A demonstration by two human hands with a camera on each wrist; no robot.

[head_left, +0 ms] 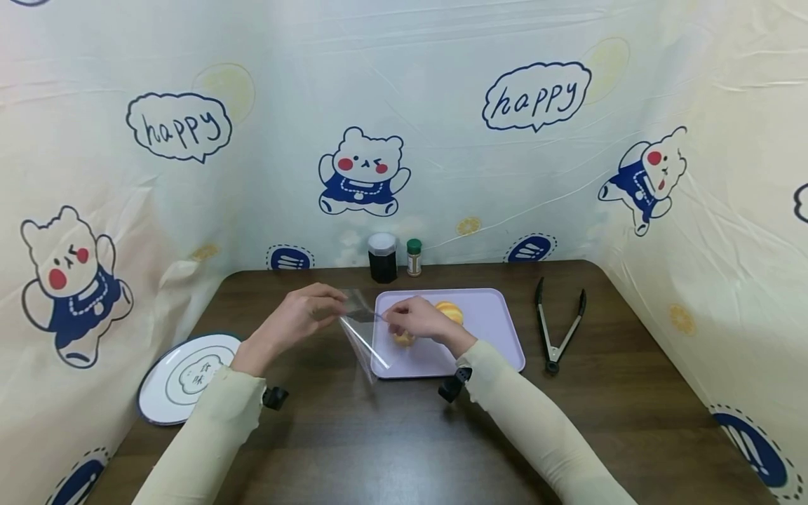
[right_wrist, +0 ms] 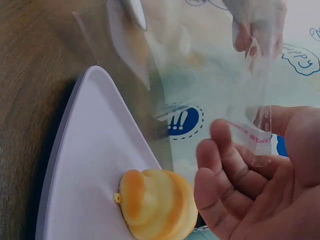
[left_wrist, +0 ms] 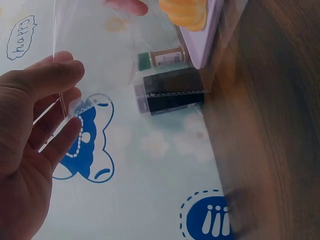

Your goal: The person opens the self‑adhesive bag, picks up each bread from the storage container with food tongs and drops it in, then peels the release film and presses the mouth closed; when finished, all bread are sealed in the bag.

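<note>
A clear plastic bag (head_left: pixel 361 335) hangs between the two hands, its mouth at the top. My left hand (head_left: pixel 309 310) pinches one side of the mouth; in the left wrist view the plastic passes between the thumb and fingers. At the other side, my right hand (head_left: pixel 424 324) pinches the bag's edge, where a strip with pink print (right_wrist: pixel 252 135) shows. Below the right hand, a lilac tray (head_left: pixel 489 354) bears striped yellow-orange buns, one bun (head_left: pixel 450 311) at the back and another bun (head_left: pixel 404 339) partly hidden by the hand.
Black-tipped tongs (head_left: pixel 553 351) lie spread to the right of the tray. A white plate with a dark rim (head_left: pixel 165 393) is at the left, partly under the left forearm. Behind stand a dark jar with a white lid (head_left: pixel 382 265) and a small green-capped bottle (head_left: pixel 414 261).
</note>
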